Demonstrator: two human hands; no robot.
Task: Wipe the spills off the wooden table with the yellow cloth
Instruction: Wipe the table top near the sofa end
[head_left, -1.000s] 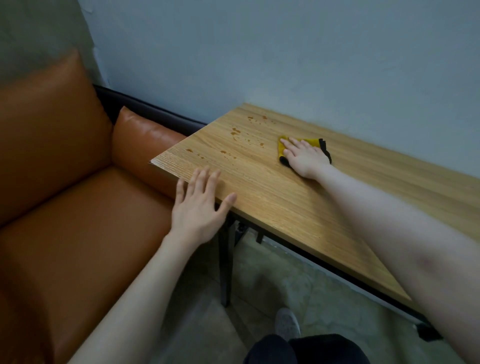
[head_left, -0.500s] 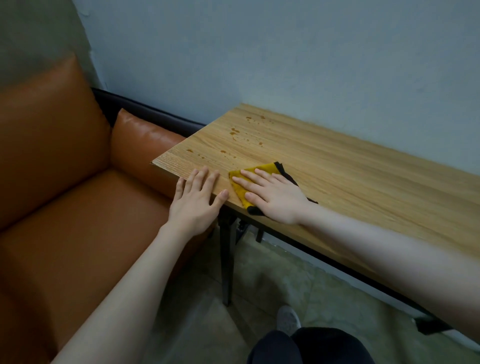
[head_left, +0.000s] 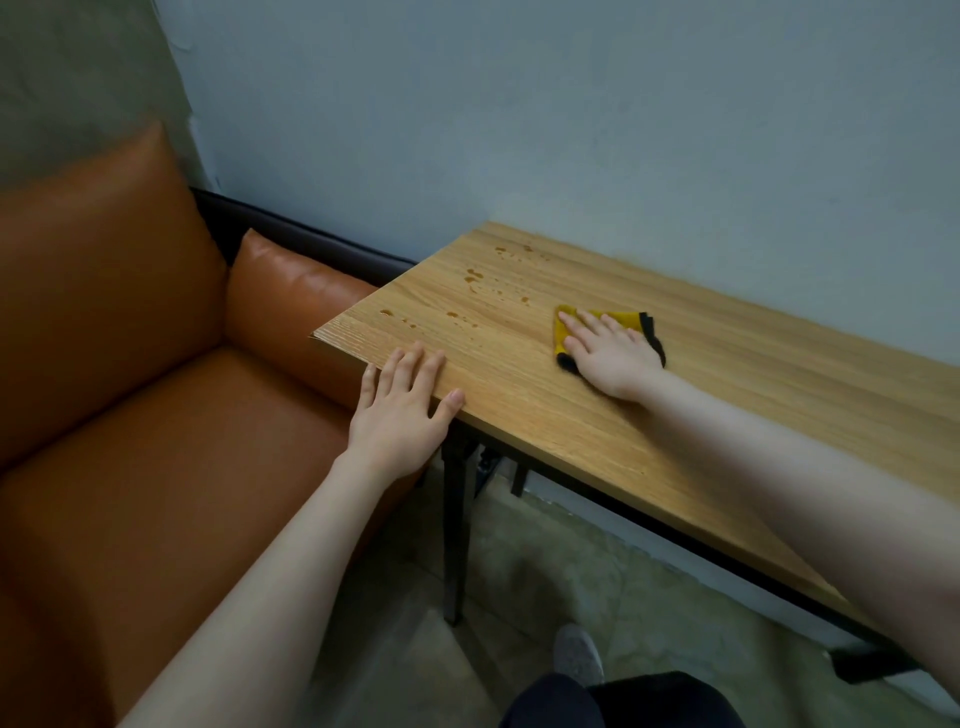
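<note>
Pale blue-grey wall backs the long wooden table (head_left: 649, 395). Right hand (head_left: 608, 353) presses flat, fingers straight, on the folded yellow cloth with black trim (head_left: 618, 318), just right of brown spill droplets (head_left: 475, 275). Left hand (head_left: 400, 410) rests open-fingered on the table's near edge, well apart from the cloth.

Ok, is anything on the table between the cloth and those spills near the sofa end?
Nothing visible. The right hand presses the yellow cloth flat, and only bare wooden table separates it from the spills. The left hand rests at the near edge, clear of that path.
</note>
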